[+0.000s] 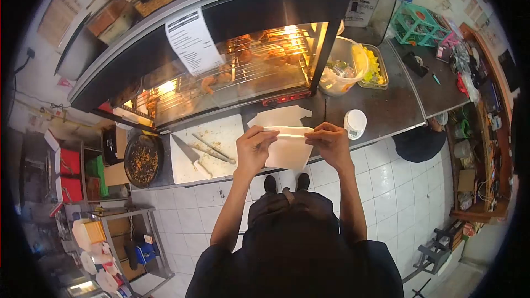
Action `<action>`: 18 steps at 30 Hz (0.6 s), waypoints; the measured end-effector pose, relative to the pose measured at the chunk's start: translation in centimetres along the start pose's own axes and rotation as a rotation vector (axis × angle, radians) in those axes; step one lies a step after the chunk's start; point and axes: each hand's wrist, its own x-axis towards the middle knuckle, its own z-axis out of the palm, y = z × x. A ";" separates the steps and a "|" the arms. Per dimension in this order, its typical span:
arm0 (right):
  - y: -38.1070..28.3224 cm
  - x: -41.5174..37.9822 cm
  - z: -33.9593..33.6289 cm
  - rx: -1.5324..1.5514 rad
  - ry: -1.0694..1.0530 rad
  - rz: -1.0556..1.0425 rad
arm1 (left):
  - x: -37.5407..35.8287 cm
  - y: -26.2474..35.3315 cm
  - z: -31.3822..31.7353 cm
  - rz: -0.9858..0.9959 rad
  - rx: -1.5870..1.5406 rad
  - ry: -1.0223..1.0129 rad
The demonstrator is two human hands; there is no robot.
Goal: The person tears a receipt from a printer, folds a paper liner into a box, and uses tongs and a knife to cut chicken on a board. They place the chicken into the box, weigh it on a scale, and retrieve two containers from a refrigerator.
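Note:
My left hand (256,144) and my right hand (329,139) are closed on either end of a folded white flap. The flap appears to belong to a white cardboard box blank (288,155), which extends beneath my fingers and over the counter's front edge. Thumbs and fingertips pinch the flap; it runs nearly level between them. Left of my left hand lies a white cutting board (221,127) with crumbs on it. A knife (187,152) and long metal tongs (214,148) rest on that board. Near my right hand stands a white digital kitchen scale (355,123).
A lit warming cabinet (265,102) with pieces of roasted meat on racks stands behind the counter (386,110). A black pan (143,160) holds browned bits at left. A plastic bucket (339,83) and a tray of yellow-green food (375,66) sit at right.

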 end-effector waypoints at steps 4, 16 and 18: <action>0.4 0.3 -0.4 -0.052 0.049 0.006 | 0.3 -0.5 1.1 0.085 -0.006 0.055; 0.9 -0.3 -0.4 0.662 -0.083 0.537 | 0.4 0.6 1.9 0.084 0.019 0.120; 1.2 -0.4 -0.3 0.654 -0.071 0.499 | 0.3 0.4 1.6 0.082 0.028 0.083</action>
